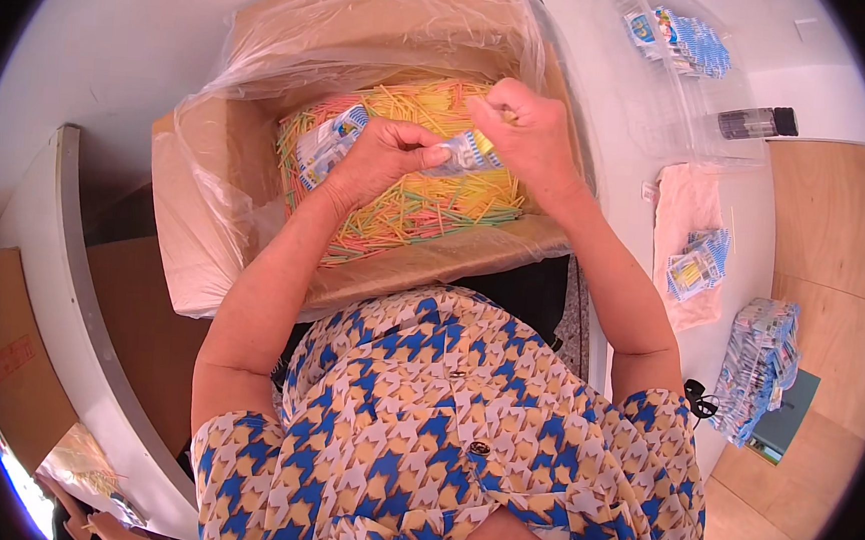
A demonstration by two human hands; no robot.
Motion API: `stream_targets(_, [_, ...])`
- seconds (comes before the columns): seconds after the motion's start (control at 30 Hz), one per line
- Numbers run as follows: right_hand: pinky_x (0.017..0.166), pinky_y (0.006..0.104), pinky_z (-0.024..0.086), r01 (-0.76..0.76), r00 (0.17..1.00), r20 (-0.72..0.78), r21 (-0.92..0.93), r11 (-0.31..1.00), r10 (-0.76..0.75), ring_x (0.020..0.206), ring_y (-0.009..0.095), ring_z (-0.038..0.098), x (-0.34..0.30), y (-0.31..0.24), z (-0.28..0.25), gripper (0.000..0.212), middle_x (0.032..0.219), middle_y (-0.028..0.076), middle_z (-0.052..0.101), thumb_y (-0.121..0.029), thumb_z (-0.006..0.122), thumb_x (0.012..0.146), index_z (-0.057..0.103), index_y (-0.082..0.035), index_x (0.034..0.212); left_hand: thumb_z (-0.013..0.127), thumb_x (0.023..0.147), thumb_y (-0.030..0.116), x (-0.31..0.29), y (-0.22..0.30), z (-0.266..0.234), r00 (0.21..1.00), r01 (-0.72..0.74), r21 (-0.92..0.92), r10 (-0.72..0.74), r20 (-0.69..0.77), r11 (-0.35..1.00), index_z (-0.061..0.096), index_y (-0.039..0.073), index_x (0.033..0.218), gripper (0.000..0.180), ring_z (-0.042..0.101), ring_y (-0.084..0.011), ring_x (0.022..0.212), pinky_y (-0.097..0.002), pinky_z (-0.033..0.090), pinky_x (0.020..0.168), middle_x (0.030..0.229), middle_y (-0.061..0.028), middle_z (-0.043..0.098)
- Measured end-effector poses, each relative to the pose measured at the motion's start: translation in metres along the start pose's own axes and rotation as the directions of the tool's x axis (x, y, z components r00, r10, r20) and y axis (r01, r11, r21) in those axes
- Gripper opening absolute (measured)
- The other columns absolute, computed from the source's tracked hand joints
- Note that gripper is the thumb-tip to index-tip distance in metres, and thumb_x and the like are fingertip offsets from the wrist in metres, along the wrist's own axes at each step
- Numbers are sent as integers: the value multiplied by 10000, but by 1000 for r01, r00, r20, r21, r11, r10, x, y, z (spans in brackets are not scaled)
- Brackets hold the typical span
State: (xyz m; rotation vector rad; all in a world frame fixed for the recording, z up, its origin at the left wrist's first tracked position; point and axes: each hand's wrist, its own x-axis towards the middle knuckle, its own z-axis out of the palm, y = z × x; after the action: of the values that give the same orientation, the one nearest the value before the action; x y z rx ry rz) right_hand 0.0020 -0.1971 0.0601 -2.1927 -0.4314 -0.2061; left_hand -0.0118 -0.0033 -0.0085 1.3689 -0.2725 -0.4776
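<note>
Over an open cardboard box lined with clear plastic, both my hands are at a small clear packet with blue and yellow print. The thumb and fingers of my left hand pinch the packet's left end. At its right end, my right hand is curled closed; a bit of something yellowish shows at its fingers, too small to name. Beneath them lies a heap of thin yellow, pink and green sticks. More blue-and-white packets rest on the sticks, left of my left hand.
On the white table at right are a clear plastic bin with packets, a dark bottle, and a pink cloth bearing several packets. Farther right stands a stack of packets. Another person's hand shows at lower left.
</note>
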Motion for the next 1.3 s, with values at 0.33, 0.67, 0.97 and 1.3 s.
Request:
stream_targets(0.33, [649,242,459,28,995,94,-37,999,-24,808,122,583,-20,-14,3,369,920,80,628,-218,680,818,552,3,1085,641,869,168,4,-15,-6,998,-46,-152,40,-40,987,680,4,951,188,543,-51,758,-221,451,713,819,18,640])
stream_targets(0.67, [832,327,488,174,981,-79,-26,984,-176,978,279,615,-42,0,21,594,1099,150,612,-205,726,745,486,-22,1257,591,896,135,13,-31,-8,999,-29,-192,23,-31,981,649,4,971,162,556,-73,778,-247,453,717,881,5,626])
stream_targets(0.97, [676,266,495,-95,994,61,33,995,93,757,96,604,-64,23,-148,261,851,61,655,-102,695,739,644,-5,977,704,757,113,9,-53,-81,983,-19,691,141,-120,723,603,46,1038,306,613,-204,783,-352,496,730,963,-60,630])
stream_targets(1.3, [811,362,476,-335,940,-256,-817,470,226,906,292,591,-219,123,-263,383,992,133,619,-116,704,718,585,-22,1070,811,555,163,-1,-44,-72,902,407,896,77,-425,179,453,208,1257,789,527,-282,1128,-545,406,874,1188,-50,558])
